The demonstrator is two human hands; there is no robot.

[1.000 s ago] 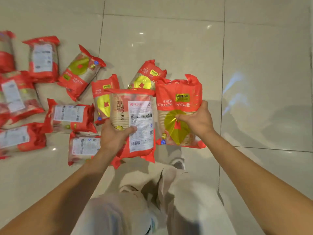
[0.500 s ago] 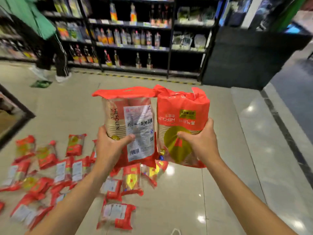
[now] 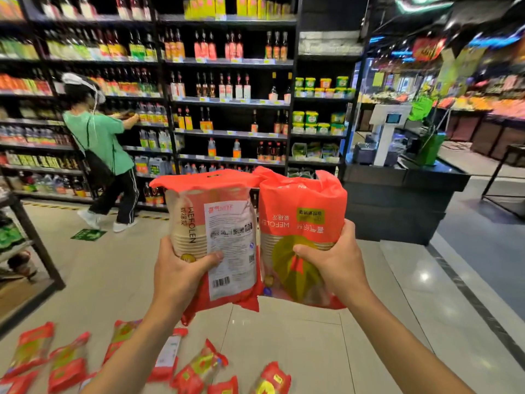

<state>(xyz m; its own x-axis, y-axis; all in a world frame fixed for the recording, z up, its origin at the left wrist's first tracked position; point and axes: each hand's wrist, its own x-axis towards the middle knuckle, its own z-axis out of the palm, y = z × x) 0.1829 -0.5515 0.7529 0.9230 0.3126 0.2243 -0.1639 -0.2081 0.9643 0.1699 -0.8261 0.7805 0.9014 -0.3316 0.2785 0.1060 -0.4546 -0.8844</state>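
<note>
The left hand (image 3: 181,275) is curled round the lower part of the left pack (image 3: 216,223), with the thumb (image 3: 211,256) laid across the white label and the other fingers hidden behind. The right hand (image 3: 332,263) grips the lower part of the right pack (image 3: 301,211) in the same way, with the thumb (image 3: 305,248) pressed on the gold disc. Each pack rises well above its hand, and only a red bottom seam hangs below the grip. Both packs are held upright at mid-frame, side by side, and their inner edges appear to touch. The left pack is turned back-face to the camera: a red top with a handle slot, a clear window in which stacked pale cups are seen, and a printed label with a barcode near its foot. The right pack is shown front-face, with its red upper part crumpled, the lettering WEFOLEN inverted, and a yellow-green badge above the gold disc. Below the forearms, more red packs (image 3: 68,362) lie scattered on the pale tiled floor (image 3: 284,336). Behind the held packs, dark shelving (image 3: 227,100) stocked with bottles and tubs is recorded, its lowest shelves hidden by the packs. A person in a green shirt (image 3: 102,143) is seen reaching into the shelving at the left. A dark counter (image 3: 397,200) with a white terminal (image 3: 389,129) stands at the right, and a low rack (image 3: 34,245) at the far left.
</note>
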